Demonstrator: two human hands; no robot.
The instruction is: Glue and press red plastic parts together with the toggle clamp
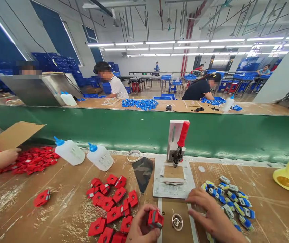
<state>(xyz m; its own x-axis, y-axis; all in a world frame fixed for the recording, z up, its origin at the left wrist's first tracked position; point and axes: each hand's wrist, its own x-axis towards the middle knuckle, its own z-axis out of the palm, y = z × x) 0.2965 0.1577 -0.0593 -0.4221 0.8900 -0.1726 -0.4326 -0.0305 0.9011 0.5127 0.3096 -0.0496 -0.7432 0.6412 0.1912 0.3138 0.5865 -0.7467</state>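
The red block (155, 218) sits in the left hand (142, 225), pinched between thumb and fingers; it lies at nine o'clock from the right hand (211, 212), which is loosely spread, apparently holding nothing, its fingertips by the near edge of the metal plate (159, 189); the block is tilted, a grey band across its red faces, and its long axis is hard to tell; a shiny round coil (177, 222) lies between the hands; the clamp (179, 148), with its smooth red handle, stands upright at one o'clock from the block; angular red pieces (106, 204) with dark holes spread toward ten; rounded blue-and-white pieces (244, 201) lie at two from the right hand, on scuffed brown board (71, 192).
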